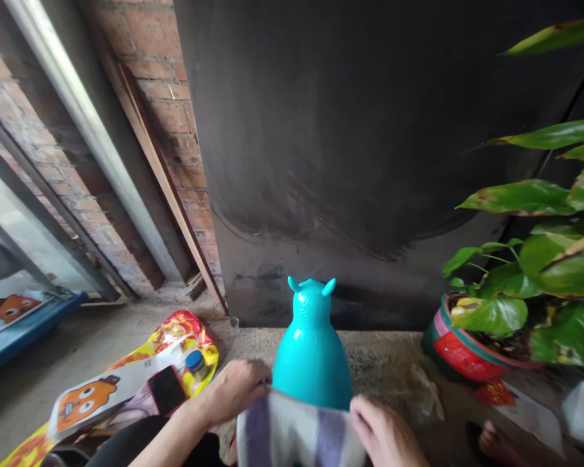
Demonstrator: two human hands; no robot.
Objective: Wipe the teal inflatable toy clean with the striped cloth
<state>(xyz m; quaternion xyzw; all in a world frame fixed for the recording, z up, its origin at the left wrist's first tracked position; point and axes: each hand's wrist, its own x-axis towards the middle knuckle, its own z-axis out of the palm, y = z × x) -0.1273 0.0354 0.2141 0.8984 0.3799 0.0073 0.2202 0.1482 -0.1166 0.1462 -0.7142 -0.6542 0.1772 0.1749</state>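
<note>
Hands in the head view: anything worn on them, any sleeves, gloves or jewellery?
Both are bare. The left hand and its forearm show no sleeve, glove, watch or ring. The right hand is also ungloved and ringless; its wrist is cut off by the frame edge.

The left hand [236, 389] and the right hand [387, 431] are bare, with no glove, ring or watch. The left forearm has no sleeve. Dark black clothing [141, 444] covers the lap. One foot [496, 441] is bare.
</note>
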